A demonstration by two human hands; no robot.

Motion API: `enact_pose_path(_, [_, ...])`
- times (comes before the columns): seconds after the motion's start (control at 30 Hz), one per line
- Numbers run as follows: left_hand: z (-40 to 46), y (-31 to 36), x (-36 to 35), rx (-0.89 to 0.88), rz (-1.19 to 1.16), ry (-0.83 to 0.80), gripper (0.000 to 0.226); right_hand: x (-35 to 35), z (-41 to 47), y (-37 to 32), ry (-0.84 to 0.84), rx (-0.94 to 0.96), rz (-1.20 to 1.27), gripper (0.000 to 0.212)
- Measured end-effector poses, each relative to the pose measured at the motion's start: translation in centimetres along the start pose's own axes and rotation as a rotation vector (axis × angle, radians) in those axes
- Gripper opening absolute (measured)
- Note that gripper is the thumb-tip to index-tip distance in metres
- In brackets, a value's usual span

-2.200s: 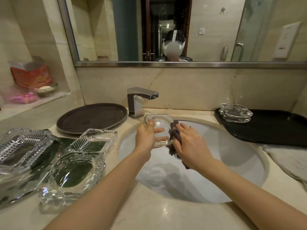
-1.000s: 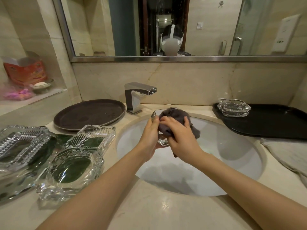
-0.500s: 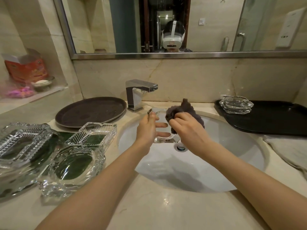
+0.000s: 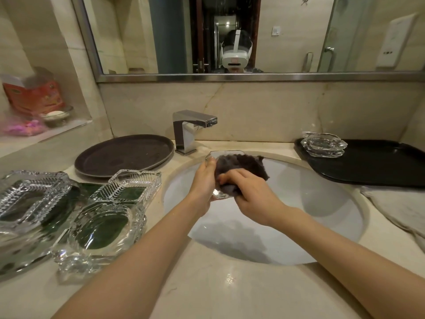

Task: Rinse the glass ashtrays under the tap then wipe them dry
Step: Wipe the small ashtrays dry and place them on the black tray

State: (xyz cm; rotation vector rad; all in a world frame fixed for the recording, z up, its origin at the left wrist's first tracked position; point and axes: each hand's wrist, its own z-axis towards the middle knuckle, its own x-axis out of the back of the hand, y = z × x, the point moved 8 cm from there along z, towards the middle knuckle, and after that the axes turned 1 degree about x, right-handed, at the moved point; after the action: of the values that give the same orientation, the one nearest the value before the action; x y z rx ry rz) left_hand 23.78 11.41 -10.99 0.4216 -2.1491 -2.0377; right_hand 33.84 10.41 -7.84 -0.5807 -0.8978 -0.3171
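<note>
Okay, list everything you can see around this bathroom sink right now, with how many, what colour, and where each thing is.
Held ashtray: one, clear glass, over the sink, mostly covered by the cloth.
Cloth: one, dark grey, pressed into the held ashtray.
Counter ashtrays: at least three, clear glass, on a dark mat left of the sink.
Stacked ashtrays: apparently two, clear glass, on the black tray's left end.
Black tray: one, right of the sink.
Round tray: one, dark brown, left of the tap.
Tap: one, chrome, behind the sink; no water visible.
Sink: one, white, centre.
Towel: one, pale grey, right counter edge.
Red box: one, wall niche, left.
Mirror: one, above.
Left hand: grips the ashtray.
Right hand: grips the cloth.
</note>
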Motion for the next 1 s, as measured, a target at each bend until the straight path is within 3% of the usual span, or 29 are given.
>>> enact_pose_path(0.17, [-0.1, 0.0, 0.3, -0.004, 0.031, 0.035, 0.037, 1.3, 0.4, -0.4, 0.056, 0.173, -0.251, 0.019])
enact_pose_path(0.3, [-0.1, 0.3, -0.8, -0.014, 0.085, -0.058, 0.034, 1.5, 0.5, 0.1, 0.107, 0.242, -0.392, 0.014])
enact_pose_path(0.37, [-0.2, -0.1, -1.4, 0.023, 0.007, -0.121, 0.031, 1.4, 0.8, 0.3, 0.155, 0.197, -0.308, 0.025])
enact_pose_path(0.5, [0.0, -0.2, -1.8, 0.041, -0.246, -0.177, 0.037, 1.8, 0.9, 0.2, 0.206, -0.02, 0.181, 0.043])
enact_pose_path(0.6, [0.4, -0.6, -1.3, 0.121, -0.419, -0.121, 0.042, 1.1, 0.6, -0.4, 0.155, -0.141, 0.373, 0.035])
enact_pose_path(0.63, [0.4, -0.8, -1.2, 0.153, -0.456, -0.103, 0.042, 1.0, 0.6, -0.9, 0.155, -0.105, 0.324, 0.032])
enact_pose_path(0.77, [0.0, -1.7, -0.8, 0.285, -0.553, -0.064, 0.044, -0.5, 0.3, -2.5, 0.052, 0.124, -0.081, 0.052])
enact_pose_path(0.87, [0.6, -1.9, -0.5, 0.3, -0.622, -0.057, 0.06, -0.7, -0.1, -2.6, 0.171, 0.361, -0.326, 0.032])
enact_pose_path(1.0, [1.4, -2.0, -0.2, 0.3, -0.704, -0.014, 0.063, -0.5, 0.0, -1.9, 0.307, 0.427, -0.393, 0.028])
